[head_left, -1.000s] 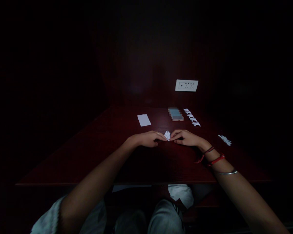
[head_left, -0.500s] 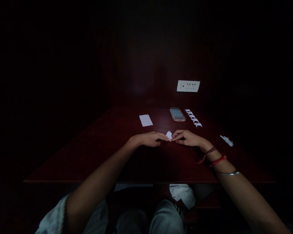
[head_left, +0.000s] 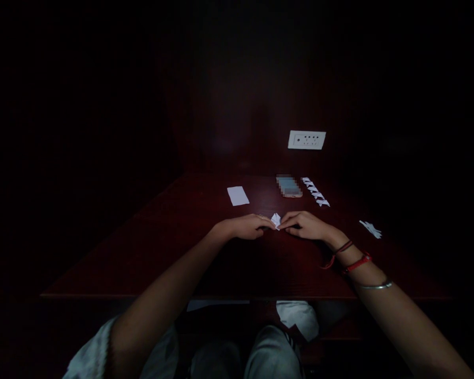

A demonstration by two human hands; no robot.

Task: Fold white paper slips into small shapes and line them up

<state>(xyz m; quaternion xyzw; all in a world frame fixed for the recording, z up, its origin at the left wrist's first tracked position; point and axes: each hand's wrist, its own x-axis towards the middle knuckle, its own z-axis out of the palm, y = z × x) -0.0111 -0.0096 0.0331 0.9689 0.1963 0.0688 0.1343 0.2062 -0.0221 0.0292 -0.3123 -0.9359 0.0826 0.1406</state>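
A small white folded paper lies on the dark red table between my two hands, its pointed top facing away from me. My left hand comes from the left, with its fingertips pressed together on the paper's left lower edge. From the other side, the curled fingers of my right hand press on the paper's right lower edge. My fingertips hide the lower corners of the paper.
Beyond my hands lie a flat white sheet, a blurred-out phone and a row of several folded white papers. White paper strips lie at right. A socket panel is on the wall behind the table.
The whole view has shifted slightly, so everything sits a little further right. Both hands keep their places at the folded paper, with hardly any finger movement.
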